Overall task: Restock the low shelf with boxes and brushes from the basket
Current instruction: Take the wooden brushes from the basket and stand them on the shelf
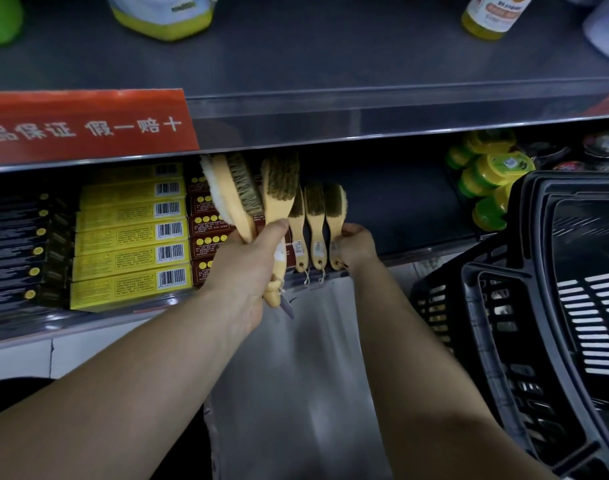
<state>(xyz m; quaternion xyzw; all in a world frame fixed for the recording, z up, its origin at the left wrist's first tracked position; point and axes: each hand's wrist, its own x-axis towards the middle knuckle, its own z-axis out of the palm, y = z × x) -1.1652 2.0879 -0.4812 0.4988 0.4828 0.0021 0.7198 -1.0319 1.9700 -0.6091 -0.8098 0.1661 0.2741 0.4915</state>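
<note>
We stock the dark low metal shelf [417, 202]; the black slatted plastic basket [497, 306] stands well right of the stacked yellow cardboard boxes [129, 237]. Right of those boxes, three wooden bristle brushes [315, 223] lie side by side, handles toward us. The step, we judge, is squaring the rightmost: set it parallel, just beside its neighbour. Our right hand [355, 245] curls round its handle. Our left hand [247, 265], before the boxes' right edge, clamps a bundle of spare brushes [258, 192] by the handles.
</note>
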